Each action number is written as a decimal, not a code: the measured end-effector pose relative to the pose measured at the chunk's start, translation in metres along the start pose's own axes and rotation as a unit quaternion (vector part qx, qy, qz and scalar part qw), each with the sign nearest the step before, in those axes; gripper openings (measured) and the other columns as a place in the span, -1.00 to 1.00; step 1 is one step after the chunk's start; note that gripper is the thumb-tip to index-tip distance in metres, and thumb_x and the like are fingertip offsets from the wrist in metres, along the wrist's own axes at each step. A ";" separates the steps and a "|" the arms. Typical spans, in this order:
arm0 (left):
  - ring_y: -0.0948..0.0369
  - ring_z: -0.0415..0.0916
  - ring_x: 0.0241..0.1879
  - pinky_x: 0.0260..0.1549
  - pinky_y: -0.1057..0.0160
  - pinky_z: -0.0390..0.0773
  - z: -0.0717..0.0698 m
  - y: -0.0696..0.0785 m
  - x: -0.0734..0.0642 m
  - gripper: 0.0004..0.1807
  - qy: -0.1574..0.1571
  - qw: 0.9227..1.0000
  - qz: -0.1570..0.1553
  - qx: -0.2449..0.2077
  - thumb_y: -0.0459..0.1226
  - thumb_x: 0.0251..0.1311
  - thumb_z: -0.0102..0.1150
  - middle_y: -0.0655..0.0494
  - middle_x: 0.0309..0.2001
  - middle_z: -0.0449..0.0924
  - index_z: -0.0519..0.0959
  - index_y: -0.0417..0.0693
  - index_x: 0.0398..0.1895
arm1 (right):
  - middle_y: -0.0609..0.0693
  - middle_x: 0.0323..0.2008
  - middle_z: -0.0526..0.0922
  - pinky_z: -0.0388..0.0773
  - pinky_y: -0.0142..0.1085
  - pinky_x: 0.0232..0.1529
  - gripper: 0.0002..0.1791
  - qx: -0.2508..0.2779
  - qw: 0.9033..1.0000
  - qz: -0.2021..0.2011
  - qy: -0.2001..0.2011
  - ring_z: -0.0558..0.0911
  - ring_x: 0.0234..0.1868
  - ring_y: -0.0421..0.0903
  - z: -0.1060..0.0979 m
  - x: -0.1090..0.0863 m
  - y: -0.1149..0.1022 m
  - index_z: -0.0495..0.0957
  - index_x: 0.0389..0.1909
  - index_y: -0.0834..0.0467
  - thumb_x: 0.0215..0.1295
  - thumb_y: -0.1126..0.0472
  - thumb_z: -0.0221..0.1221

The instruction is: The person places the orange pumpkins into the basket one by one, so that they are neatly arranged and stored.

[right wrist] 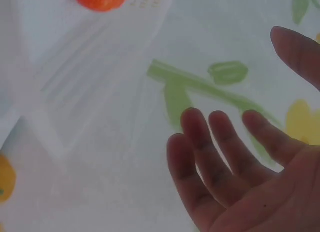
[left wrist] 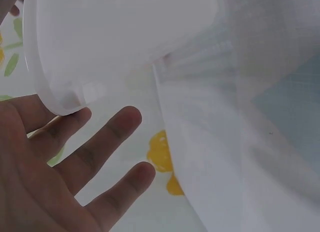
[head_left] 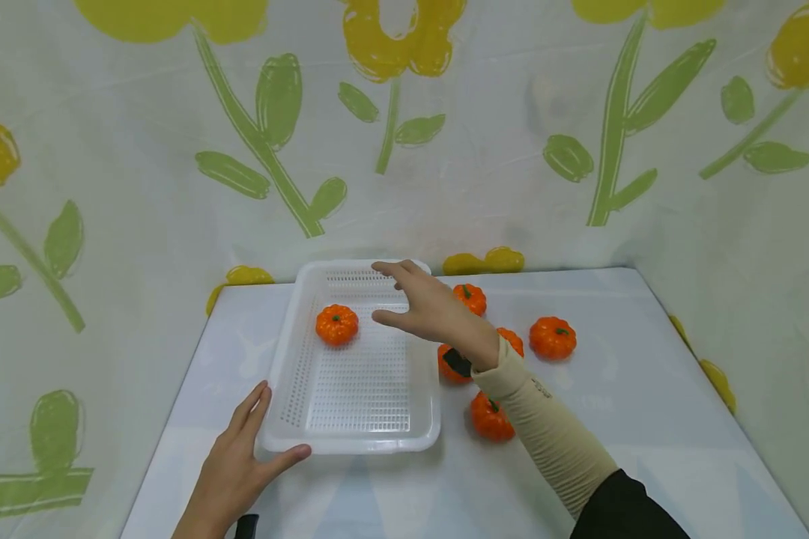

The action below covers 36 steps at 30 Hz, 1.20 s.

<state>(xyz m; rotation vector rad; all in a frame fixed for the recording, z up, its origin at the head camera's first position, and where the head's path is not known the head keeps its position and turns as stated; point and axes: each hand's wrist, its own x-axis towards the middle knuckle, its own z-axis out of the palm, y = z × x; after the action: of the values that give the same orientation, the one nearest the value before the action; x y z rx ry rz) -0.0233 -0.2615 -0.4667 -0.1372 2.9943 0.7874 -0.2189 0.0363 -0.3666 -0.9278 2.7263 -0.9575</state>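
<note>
A white perforated plastic basket (head_left: 357, 444) stands on the table, with one small orange pumpkin (head_left: 337, 325) inside toward its left back. My left hand (head_left: 232, 457) rests against the basket's front left corner, thumb along the front rim and fingers at the left side. In the left wrist view its extended fingers (left wrist: 100, 147) reach past the rim. Above the basket's right side is my right hand (head_left: 431, 307), thumb and fingers spread and holding nothing. In the right wrist view the hand (right wrist: 240, 177) is likewise without any object.
Several more small pumpkins (head_left: 553, 338) lie on the white table (head_left: 647, 419) right of the basket, some partly hidden behind the right wrist and sleeve (head_left: 546, 427). Behind the table hangs a flower-printed cloth (head_left: 485, 187), which also lines both sides.
</note>
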 end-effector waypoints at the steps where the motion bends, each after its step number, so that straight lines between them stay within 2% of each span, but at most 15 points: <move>1: -0.27 0.34 0.29 0.12 -0.40 0.45 0.000 0.000 0.000 0.35 -0.002 1.000 -0.002 -0.001 0.45 -0.06 0.30 -0.04 0.60 -0.05 -0.06 -0.07 0.64 | -0.06 0.37 0.38 0.63 -0.13 0.02 -0.16 0.002 1.000 -0.005 0.011 0.54 0.21 -0.09 -0.004 -0.006 0.005 0.22 0.54 -0.11 0.31 -0.15 0.33; 3: -0.27 0.33 0.29 0.12 -0.40 0.45 0.000 0.000 0.000 0.35 -0.006 1.000 -0.007 -0.004 0.46 -0.05 0.29 -0.04 0.60 -0.06 -0.08 -0.06 0.64 | -0.05 0.36 0.41 0.61 -0.10 0.06 -0.19 0.010 0.999 -0.017 0.033 0.53 0.20 -0.07 -0.013 -0.019 0.018 0.24 0.53 -0.07 0.32 -0.12 0.33; 6: -0.27 0.32 0.30 0.13 -0.40 0.44 -0.001 0.000 -0.001 0.36 -0.009 1.000 -0.010 -0.003 0.47 -0.06 0.27 -0.04 0.61 -0.07 -0.08 -0.06 0.64 | -0.07 0.36 0.44 0.57 -0.05 0.11 -0.24 0.016 0.998 -0.013 0.063 0.53 0.17 -0.06 -0.025 -0.038 0.041 0.29 0.49 -0.04 0.33 -0.08 0.33; 12: -0.26 0.33 0.30 0.13 -0.38 0.45 -0.004 0.000 -0.001 0.35 0.000 1.000 0.006 0.003 0.45 -0.06 0.30 -0.05 0.59 -0.02 -0.01 -0.13 0.63 | -0.03 0.32 0.45 0.52 0.03 0.17 -0.26 -0.001 0.994 0.054 0.095 0.50 0.19 0.01 -0.047 -0.079 0.086 0.32 0.46 -0.04 0.31 0.00 0.37; 17: -0.24 0.30 0.31 0.14 -0.39 0.43 -0.003 0.000 -0.001 0.38 -0.011 1.000 -0.009 -0.001 0.48 -0.07 0.27 -0.04 0.61 -0.07 -0.08 -0.09 0.64 | 0.14 0.32 0.45 0.51 0.12 0.17 -0.23 -0.025 0.988 0.084 0.129 0.50 0.22 0.15 -0.061 -0.111 0.121 0.31 0.46 0.14 0.29 0.09 0.39; 20: -0.25 0.30 0.31 0.14 -0.40 0.42 -0.002 0.001 0.000 0.40 -0.015 1.000 -0.017 -0.001 0.50 -0.09 0.25 -0.05 0.61 -0.08 -0.10 -0.08 0.64 | 0.20 0.32 0.43 0.50 0.16 0.15 -0.21 -0.034 0.983 0.109 0.141 0.47 0.22 0.19 -0.065 -0.130 0.139 0.29 0.48 0.16 0.31 0.05 0.38; 28: -0.26 0.30 0.30 0.13 -0.41 0.43 -0.001 0.002 0.002 0.42 -0.023 0.999 -0.023 0.000 0.52 -0.12 0.24 -0.07 0.61 -0.09 -0.12 -0.06 0.65 | 0.36 0.34 0.31 0.44 0.26 0.19 -0.15 -0.024 0.972 0.184 0.143 0.38 0.27 0.31 -0.056 -0.176 0.173 0.21 0.52 0.22 0.33 0.04 0.36; 36: -0.26 0.30 0.30 0.13 -0.41 0.43 -0.003 0.002 0.002 0.43 -0.025 0.999 -0.024 0.000 0.53 -0.13 0.23 -0.08 0.61 -0.10 -0.11 -0.07 0.65 | 0.46 0.37 0.23 0.43 0.34 0.14 -0.09 -0.019 0.967 0.225 0.117 0.35 0.26 0.40 -0.041 -0.189 0.199 0.16 0.52 0.30 0.33 -0.04 0.34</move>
<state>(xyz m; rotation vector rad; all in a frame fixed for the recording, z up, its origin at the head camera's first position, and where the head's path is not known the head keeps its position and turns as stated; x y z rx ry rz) -0.0261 -0.2610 -0.4632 -0.1844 2.9326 0.7741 -0.1804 0.2904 -0.4707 -0.1810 2.9571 -0.9710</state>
